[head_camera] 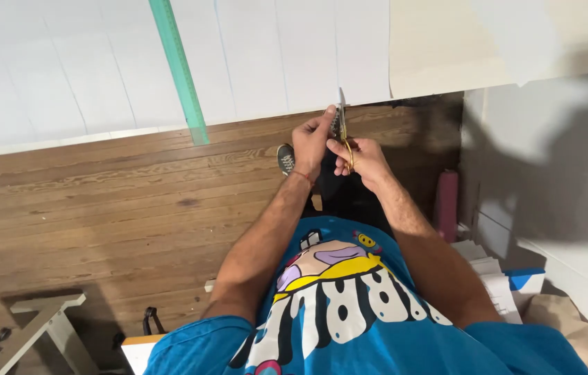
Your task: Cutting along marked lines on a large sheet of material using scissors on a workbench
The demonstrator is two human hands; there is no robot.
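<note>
Item one: scissors (343, 128), gold-coloured handles, blades pointing away from me; I see my right hand (360, 158) closed through the handles, the grip clamped on them; the blades meet the near edge of the white paper sheet (273, 62), just beyond the grip; whether the blades are parted I cannot tell.

Item two: my left hand (313, 139), directly beside the right-hand grip and touching the scissors side; thumb and fingers pinched together at the paper edge next to the blades; a thin red cord sits at that wrist.

Item three: white paper sheet, ruled with faint pencil lines, spread on the surface (447, 48) beyond both grips, its near edge hanging at the surface rim.

Item four: green translucent ruler (179, 69), lying on the paper well to the left of the grips, slanted, its near end overhanging the paper edge.

Item five: wooden floor (99, 208) below the grips; one grey shoe (286, 158) just under the left hand.

Item six: pink roll (447, 196) standing to the right of the right-hand grip; stacked white sheets (488, 267) nearer to me on that side.

Item seven: pale wooden stand (44, 326) far left and toward me.
</note>
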